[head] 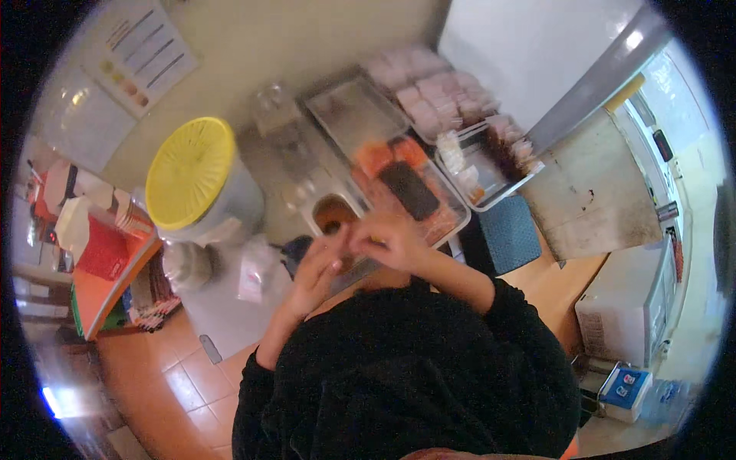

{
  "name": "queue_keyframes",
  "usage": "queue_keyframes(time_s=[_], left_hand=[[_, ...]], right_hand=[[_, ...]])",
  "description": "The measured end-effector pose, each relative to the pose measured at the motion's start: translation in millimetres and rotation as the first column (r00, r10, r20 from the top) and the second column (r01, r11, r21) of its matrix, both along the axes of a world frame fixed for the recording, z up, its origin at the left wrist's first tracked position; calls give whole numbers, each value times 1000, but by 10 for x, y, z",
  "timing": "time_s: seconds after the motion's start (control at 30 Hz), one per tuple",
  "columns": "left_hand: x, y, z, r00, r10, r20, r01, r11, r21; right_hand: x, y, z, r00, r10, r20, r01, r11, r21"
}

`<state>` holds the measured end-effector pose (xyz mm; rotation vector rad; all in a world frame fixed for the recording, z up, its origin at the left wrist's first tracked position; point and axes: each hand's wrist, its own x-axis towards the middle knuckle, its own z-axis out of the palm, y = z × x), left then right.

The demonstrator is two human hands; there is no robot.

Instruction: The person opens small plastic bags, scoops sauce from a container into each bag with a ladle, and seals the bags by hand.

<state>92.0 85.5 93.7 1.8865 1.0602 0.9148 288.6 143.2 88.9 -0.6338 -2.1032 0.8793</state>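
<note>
My left hand (316, 270) is raised before my chest, fingers stretched out and thumb apart, with nothing visible in it. Close beside it is my right hand (394, 238), its fingers bent towards the left fingertips. Blur hides whether anything small is between the right fingers. Beneath the hands sits an oval opening with dark brown contents (333, 213) in a metal counter unit. A clear container (463, 215) of orange packets is just beyond my right hand. On those packets lies a dark, phone-shaped slab (409, 190).
At left stands a white bucket with a yellow lid (191, 172). Farther back are an empty-looking tray (356, 109) and pale wrapped packs (431, 92). A clear bin (494, 198) holds more packets. Plastic bags (251, 276) rest on a grey surface. A white chest appliance (621, 299) stands right.
</note>
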Motion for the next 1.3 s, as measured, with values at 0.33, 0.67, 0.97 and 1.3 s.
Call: queue_keyframes(time_s=[0.33, 0.67, 0.97, 1.3], left_hand=[[604, 202, 69, 913, 408, -18, -402, 906, 133], [1411, 460, 155, 908, 304, -287, -202, 920, 335], [1930, 669, 124, 888, 283, -361, -81, 872, 483], [2031, 635, -33, 866, 389, -315, -299, 906, 300]], right_hand=[[648, 61, 36, 985, -150, 89, 124, 961, 249], [1387, 186, 2, 956, -263, 128, 214, 928, 306], [2105, 349, 93, 915, -272, 297, 175, 933, 314], [2567, 726, 113, 893, -290, 343, 229, 951, 206]])
